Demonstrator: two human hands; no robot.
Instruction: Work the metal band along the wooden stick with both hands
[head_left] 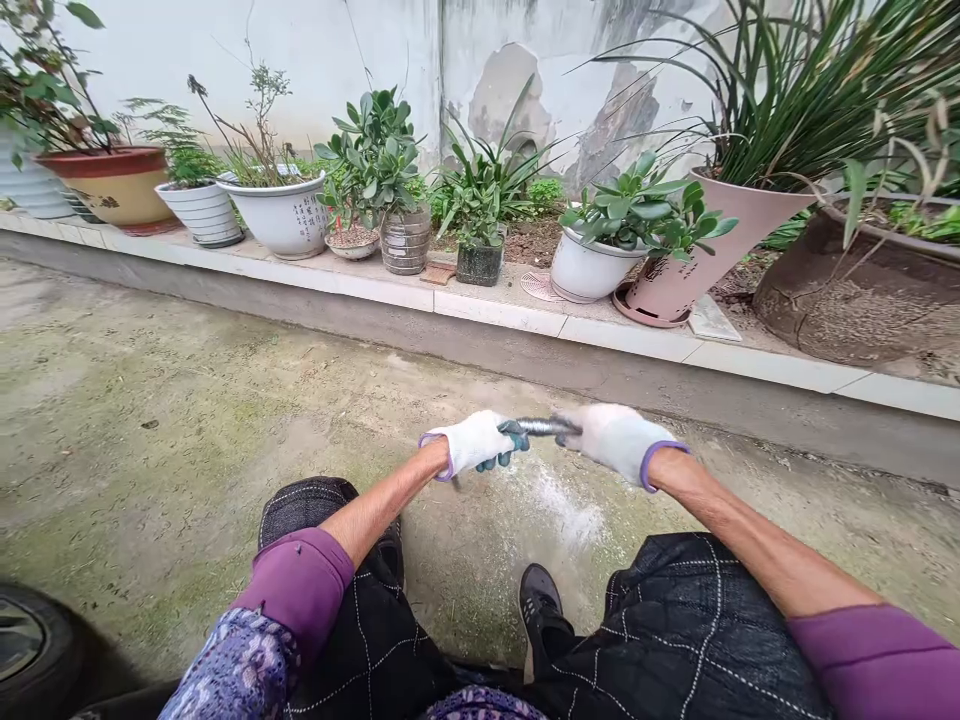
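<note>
A short, shiny silver metal rod (545, 427) spans the gap between my two hands, held about level above the concrete. My left hand (487, 442), in a white glove with dark green coated fingers, is closed round its left end. My right hand (611, 435), gloved the same way with a purple cuff, is closed at the other end, where the rod looks darker. Motion blurs that hand, and its fingers are partly hidden. White powder (570, 515) lies scattered on the ground just below.
Several potted plants stand along a tiled ledge (495, 312) in front, among them a white pot (596, 265) and a tall pink pot (679, 245). A peeling wall rises behind. A black wheel (56, 640) is at lower left. My shoe (540, 595) rests near the powder.
</note>
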